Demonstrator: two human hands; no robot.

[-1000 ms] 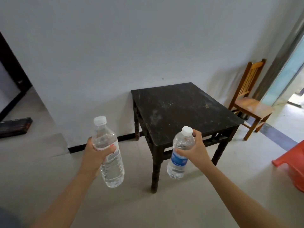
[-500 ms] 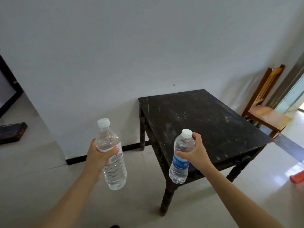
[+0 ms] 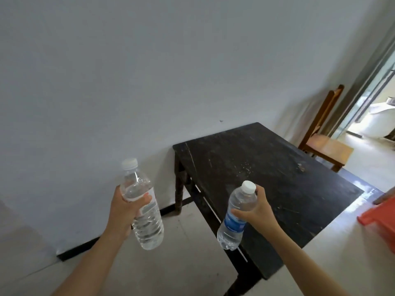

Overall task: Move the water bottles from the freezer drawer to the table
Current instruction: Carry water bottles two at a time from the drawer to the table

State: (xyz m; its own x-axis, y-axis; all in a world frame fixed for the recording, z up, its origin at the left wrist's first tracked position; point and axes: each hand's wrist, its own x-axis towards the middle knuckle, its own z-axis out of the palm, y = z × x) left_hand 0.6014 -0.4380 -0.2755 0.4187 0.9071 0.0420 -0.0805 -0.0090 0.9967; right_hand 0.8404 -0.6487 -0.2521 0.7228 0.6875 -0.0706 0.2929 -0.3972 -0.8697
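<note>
Two water bottles are in the air in front of me in the head view, one in each hand, and neither one is on the table (image 3: 277, 178) yet. It is a dark, scratched wooden table and it stands with one edge against a plain pale wall (image 3: 149, 71). The floor (image 3: 181, 270) is light tile, with a black baseboard (image 3: 77, 252) along the foot of the wall. Behind the table, on the right, I see a wooden chair (image 3: 327, 146) and then a bright doorway (image 3: 374, 116). An orange-red plastic object (image 3: 380, 218) is at the right edge; I cannot tell what it is.

The clear bottle (image 3: 147, 223) is almost upright. Its long axis runs from the white cap at the top down to the base, and the cap leans a little to the left. It hangs over the floor, to the left of the table. The left hand (image 3: 121, 212) is curled round its upper body, with the thumb (image 3: 146, 198) lying across the front.

The blue-label bottle (image 3: 232, 223) is also cap up, but it tilts the other way, to the right. Its lower part appears in front of the near edge of the table. The right hand (image 3: 257, 210) grips it from the right side below the cap: the thumb crosses the front just above the label and the other fingers curl behind.
</note>
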